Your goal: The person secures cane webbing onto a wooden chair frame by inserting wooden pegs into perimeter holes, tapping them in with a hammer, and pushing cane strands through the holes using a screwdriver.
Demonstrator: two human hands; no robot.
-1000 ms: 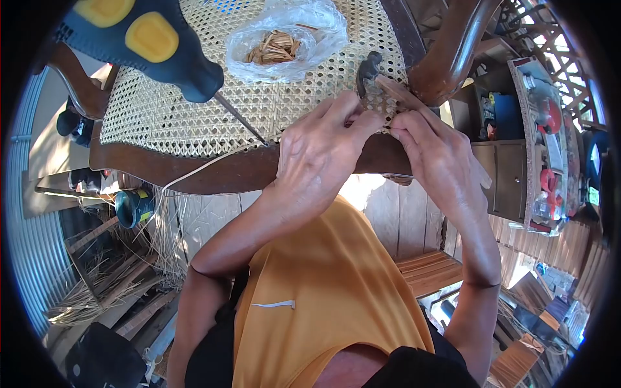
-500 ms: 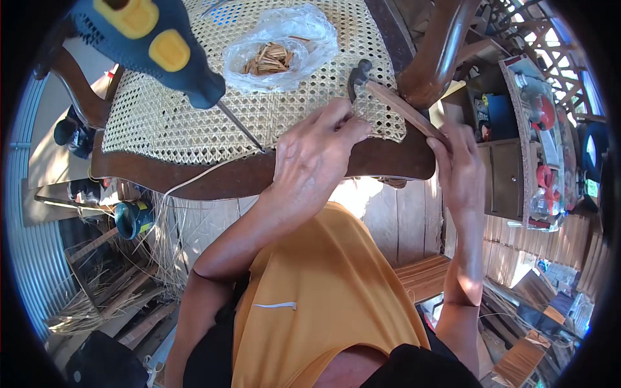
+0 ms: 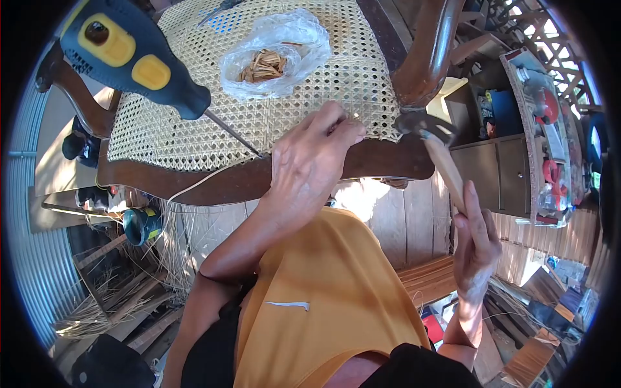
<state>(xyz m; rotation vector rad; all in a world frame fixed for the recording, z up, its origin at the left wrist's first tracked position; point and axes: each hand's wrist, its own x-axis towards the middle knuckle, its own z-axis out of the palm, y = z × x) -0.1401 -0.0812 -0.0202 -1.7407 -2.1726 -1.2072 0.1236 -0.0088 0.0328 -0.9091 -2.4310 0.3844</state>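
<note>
A chair seat of woven cane (image 3: 194, 123) lies in front of me inside a dark wooden frame (image 3: 220, 186). My left hand (image 3: 309, 152) rests at its front edge, fingers curled in a pinch; what they hold is hidden. My right hand (image 3: 477, 249) grips the wooden handle of a hammer (image 3: 446, 169), whose dark head is by the seat's right front corner. A black and yellow screwdriver (image 3: 145, 61) slants at the upper left, its tip at the cane's front edge near a loose cane strand (image 3: 197, 184). On the cane sits a clear plastic bag (image 3: 301, 39) with small wooden pieces (image 3: 264, 66).
Curved chair arms (image 3: 430, 55) rise at both sides. On the right stands a cabinet (image 3: 495, 174) with items on top. Loose cane strands (image 3: 178, 246) hang at the left over scattered wood, near a dark green container (image 3: 139, 226). Wooden floorboards show below the seat.
The right hand and the hammer have swung down and to the right, away from the left hand. The left hand has shifted slightly left. The view has moved a little.
</note>
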